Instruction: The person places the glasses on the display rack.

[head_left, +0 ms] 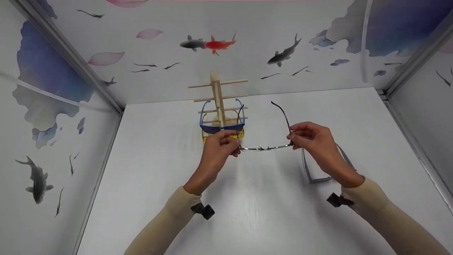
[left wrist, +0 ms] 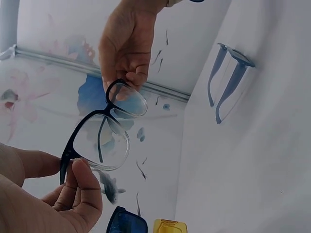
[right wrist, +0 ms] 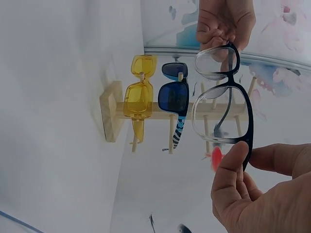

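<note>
A pair of eyeglasses (head_left: 263, 148), black along the top and clear below, is held up over the table with both temples unfolded and pointing away. My left hand (head_left: 219, 147) pinches its left hinge corner between thumb and fingers. At the opposite corner, my right hand (head_left: 313, 138) grips the frame where the temple begins. Just beyond the left hand stands a wooden peg rack (head_left: 217, 101). Blue sunglasses (right wrist: 172, 97) hang on its pegs, with yellow glasses (right wrist: 138, 101) below them; the left hand partly covers both in the head view.
Grey-blue glasses (head_left: 320, 180) lie on the white table (head_left: 254, 216) under the right wrist, temples unfolded. Upper rack pegs (head_left: 235, 81) stick out bare on both sides. Printed panels (head_left: 244, 67) with fish and petals enclose the table at the back and sides.
</note>
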Demonstrator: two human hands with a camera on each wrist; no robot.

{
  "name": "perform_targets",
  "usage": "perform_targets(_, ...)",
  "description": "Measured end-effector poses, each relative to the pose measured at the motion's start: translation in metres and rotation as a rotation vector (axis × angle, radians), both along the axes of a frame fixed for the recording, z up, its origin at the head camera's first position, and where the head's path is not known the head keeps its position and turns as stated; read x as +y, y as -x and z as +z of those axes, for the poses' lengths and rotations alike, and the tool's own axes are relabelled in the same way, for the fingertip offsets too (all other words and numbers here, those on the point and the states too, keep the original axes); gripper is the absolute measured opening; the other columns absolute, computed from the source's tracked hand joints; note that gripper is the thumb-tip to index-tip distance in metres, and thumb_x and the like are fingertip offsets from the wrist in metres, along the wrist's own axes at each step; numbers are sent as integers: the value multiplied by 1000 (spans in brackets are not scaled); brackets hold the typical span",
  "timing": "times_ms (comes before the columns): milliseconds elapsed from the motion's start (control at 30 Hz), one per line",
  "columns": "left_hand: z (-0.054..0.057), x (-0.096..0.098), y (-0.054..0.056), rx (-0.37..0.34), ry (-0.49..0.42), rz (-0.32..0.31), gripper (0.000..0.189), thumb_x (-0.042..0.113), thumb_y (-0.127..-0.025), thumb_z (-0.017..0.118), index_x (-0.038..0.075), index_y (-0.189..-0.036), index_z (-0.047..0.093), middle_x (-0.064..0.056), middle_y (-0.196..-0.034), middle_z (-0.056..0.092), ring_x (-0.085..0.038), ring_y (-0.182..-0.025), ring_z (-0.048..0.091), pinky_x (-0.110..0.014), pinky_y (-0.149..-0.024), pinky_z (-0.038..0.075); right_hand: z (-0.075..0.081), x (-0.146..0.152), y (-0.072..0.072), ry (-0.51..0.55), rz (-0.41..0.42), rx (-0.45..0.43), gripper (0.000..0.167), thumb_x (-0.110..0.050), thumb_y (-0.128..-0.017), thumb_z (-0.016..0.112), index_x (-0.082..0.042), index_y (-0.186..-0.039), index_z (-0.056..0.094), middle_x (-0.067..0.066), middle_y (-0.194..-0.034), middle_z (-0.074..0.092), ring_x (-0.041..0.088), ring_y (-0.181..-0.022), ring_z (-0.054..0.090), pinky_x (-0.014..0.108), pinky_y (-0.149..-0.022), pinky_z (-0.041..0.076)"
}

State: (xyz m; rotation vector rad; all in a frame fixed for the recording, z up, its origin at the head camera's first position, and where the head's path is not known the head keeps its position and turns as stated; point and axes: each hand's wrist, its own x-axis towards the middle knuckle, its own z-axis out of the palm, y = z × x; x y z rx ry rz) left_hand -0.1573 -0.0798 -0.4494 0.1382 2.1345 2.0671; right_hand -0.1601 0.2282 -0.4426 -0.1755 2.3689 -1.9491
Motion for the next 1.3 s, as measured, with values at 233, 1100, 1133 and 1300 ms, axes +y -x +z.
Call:
perform_targets(233,4,-9,-4,4,1,24,36,3,-106,70,-9,-139,65,-13,-100,78,-20,-84,74,-29,-80,65,4,-9,4,24,19,-2,27,-4,-103,75,7,-127,69,18,-110,76,19,-88,77,30,-83,66)
perform_targets(1100,16,-54,-12,5,-30,160,34,4,-105,69,-7,-137,66,-14,-103,77,-24,-86,72,-28,-78,64,10,-60,21,16,86,-5,29,-5,-103,74,5,-130,69,23,-113,74,21,-90,76,29,-84,66)
perform_targets(1133,16,-55,-11,3,-26,169,33,4,-105,69,-6,-137,67,-14,-103,77,-24,-86,72,-28,-79,64,10,-62,22,20,90,-7,29,-6,-104,74,5,-130,69,23,-113,74,20,-90,76,29,-84,66)
perform_targets(1300,16,-64,-6,19,3,205,32,6,-106,69,-5,-136,68,-14,-103,77,-25,-86,72,-27,-79,64,11,-72,28,40,105,-16,30,-7,-104,74,5,-131,68,25,-115,73,23,-93,77,29,-86,66)
